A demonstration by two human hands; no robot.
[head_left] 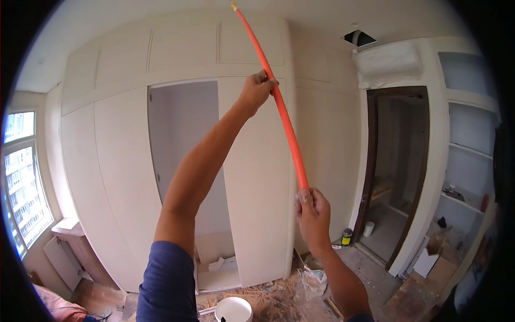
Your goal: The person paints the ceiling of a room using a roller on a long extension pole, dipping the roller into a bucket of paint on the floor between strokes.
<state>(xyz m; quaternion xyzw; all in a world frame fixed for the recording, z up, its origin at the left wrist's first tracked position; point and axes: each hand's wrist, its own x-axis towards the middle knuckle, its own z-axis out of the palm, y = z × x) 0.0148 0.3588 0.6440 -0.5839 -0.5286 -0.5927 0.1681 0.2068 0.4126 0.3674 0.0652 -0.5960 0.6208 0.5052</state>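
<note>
A long, slim orange pole (290, 133) slants across the middle of the head view, bending slightly in the fisheye picture. Its yellowish tip reaches up toward the ceiling (316, 12); whether it touches cannot be told. My left hand (258, 92), raised high with the arm stretched out, is closed round the pole partway up. Lower down and to the right, my right hand (313, 216) grips the pole's lower end. Behind the pole stands a cream built-in wardrobe (257, 177), with one tall bay open.
A white bucket (234, 308) stands on the littered floor in front. At right are a dark-framed doorway (370, 161), white shelves (469, 150) and a cardboard box (442, 257). A dark tin (346, 237) sits by the doorway. A window (24, 188) is at left.
</note>
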